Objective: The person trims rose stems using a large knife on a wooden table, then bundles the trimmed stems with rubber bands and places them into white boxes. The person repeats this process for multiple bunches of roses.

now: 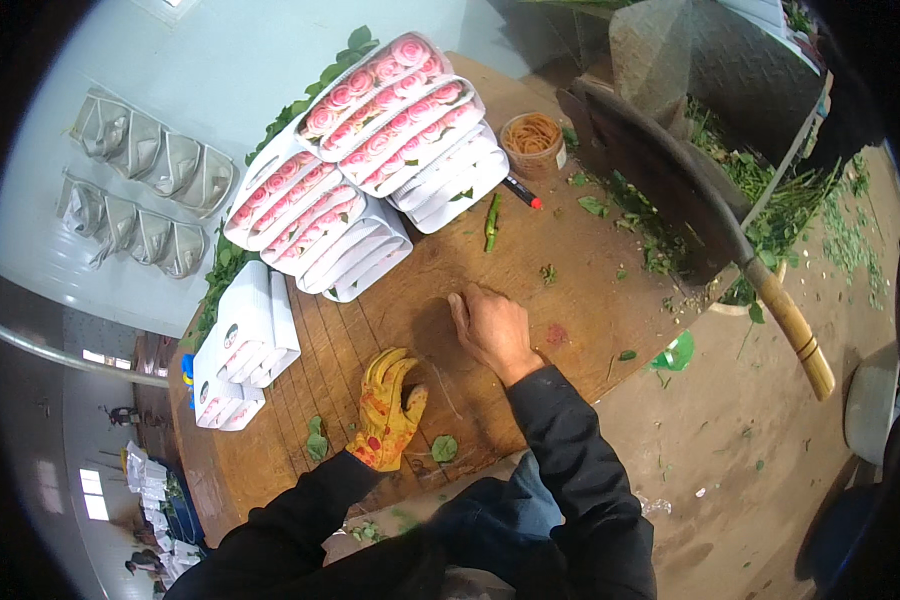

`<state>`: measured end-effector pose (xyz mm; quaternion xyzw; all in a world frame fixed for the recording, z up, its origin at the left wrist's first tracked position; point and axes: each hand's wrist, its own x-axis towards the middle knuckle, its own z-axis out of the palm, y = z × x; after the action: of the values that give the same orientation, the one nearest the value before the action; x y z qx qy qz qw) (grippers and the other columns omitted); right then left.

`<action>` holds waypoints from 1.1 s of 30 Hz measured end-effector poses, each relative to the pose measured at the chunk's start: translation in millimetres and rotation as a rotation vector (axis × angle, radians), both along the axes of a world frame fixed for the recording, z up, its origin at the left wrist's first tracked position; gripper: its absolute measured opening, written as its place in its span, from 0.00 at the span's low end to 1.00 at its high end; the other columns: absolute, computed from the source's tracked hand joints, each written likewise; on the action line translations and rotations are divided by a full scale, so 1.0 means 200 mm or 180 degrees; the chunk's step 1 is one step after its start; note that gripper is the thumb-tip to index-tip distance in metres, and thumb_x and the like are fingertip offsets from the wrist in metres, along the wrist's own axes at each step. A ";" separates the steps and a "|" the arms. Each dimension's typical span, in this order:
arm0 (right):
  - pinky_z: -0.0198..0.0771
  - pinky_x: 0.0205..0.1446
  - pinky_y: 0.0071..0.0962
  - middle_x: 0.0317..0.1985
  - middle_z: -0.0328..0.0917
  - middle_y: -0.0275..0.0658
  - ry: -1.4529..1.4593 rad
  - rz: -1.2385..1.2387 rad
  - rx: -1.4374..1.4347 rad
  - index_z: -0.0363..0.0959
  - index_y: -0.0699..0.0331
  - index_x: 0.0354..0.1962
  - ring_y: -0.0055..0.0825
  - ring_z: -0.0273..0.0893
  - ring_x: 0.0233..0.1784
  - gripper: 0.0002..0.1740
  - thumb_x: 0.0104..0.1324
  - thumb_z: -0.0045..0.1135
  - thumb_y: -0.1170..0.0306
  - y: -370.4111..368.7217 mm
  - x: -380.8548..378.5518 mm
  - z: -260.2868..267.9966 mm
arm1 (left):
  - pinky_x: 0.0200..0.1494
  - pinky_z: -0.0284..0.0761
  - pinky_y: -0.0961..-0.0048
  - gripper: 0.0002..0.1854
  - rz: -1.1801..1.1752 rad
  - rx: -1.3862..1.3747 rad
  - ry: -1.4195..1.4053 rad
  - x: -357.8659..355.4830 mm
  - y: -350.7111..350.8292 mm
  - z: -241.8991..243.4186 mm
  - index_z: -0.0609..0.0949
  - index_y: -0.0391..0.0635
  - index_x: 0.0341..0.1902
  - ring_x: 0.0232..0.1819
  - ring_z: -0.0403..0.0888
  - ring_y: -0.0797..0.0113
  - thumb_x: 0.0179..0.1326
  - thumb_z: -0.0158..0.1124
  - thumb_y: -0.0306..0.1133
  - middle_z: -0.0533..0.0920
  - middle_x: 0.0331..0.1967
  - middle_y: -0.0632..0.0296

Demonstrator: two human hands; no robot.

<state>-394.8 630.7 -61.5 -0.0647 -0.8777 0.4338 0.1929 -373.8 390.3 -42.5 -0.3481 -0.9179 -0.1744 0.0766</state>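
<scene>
My left hand (387, 409), in a yellow work glove with red stains, is on the wooden table (570, 262) near its front edge. Its fingers curve apart from the thumb with nothing between them. My right hand (493, 330) is bare and rests on the tabletop farther right, its fingers curled in and their tips hidden; nothing shows in it. Beyond the hands are stacked bunches of pink roses (401, 112) in white corrugated paper wraps. Smaller white wrapped bundles (251, 326) lie left of the glove. Loose leaves (444, 448) lie beside it.
A tub of rubber bands (532, 142), a red-tipped black marker (523, 192) and a cut green stem (492, 223) lie toward the back. A large blade with a wooden handle (795, 337) juts over the right edge. Cut stems (780, 187) are heaped beyond. Pocket organisers (154, 157) hang on the wall.
</scene>
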 end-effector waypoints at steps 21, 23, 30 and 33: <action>0.70 0.31 0.49 0.23 0.75 0.52 0.0206 -0.0235 0.0023 0.70 0.63 0.26 0.54 0.75 0.27 0.18 0.76 0.52 0.64 -0.01 -0.05 -0.06 | 0.71 0.65 0.47 0.24 0.0180 0.0104 -0.0331 -0.06 0.05 0.15 0.80 0.43 0.58 0.66 0.71 0.42 0.59 0.67 0.39 0.77 0.60 0.47; 0.68 0.31 0.50 0.23 0.73 0.53 0.0393 -0.0301 0.0008 0.69 0.63 0.26 0.56 0.74 0.26 0.18 0.76 0.52 0.65 -0.01 -0.06 -0.07 | 0.71 0.65 0.48 0.26 0.0291 -0.0039 -0.0579 -0.05 0.05 0.19 0.79 0.43 0.60 0.66 0.72 0.42 0.61 0.66 0.41 0.77 0.61 0.46; 0.73 0.34 0.52 0.28 0.81 0.56 -0.0493 -0.0390 0.0471 0.79 0.62 0.37 0.60 0.80 0.31 0.23 0.78 0.46 0.52 -0.01 -0.08 -0.13 | 0.72 0.65 0.50 0.30 0.1056 0.0142 -0.1086 0.12 -0.25 0.33 0.75 0.46 0.68 0.70 0.71 0.42 0.67 0.64 0.48 0.76 0.66 0.45; 0.73 0.36 0.53 0.30 0.82 0.57 -0.0714 -0.0514 0.0738 0.80 0.62 0.39 0.60 0.81 0.34 0.24 0.78 0.45 0.51 0.01 -0.10 -0.17 | 0.71 0.67 0.51 0.30 0.1465 0.0390 -0.1182 0.23 -0.54 0.39 0.77 0.43 0.66 0.67 0.74 0.41 0.66 0.65 0.48 0.79 0.63 0.43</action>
<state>-414.0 631.7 -95.3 -0.1603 -0.9298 0.3028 0.1342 -328.2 281.9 35.3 -0.0878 -0.9588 -0.2682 -0.0342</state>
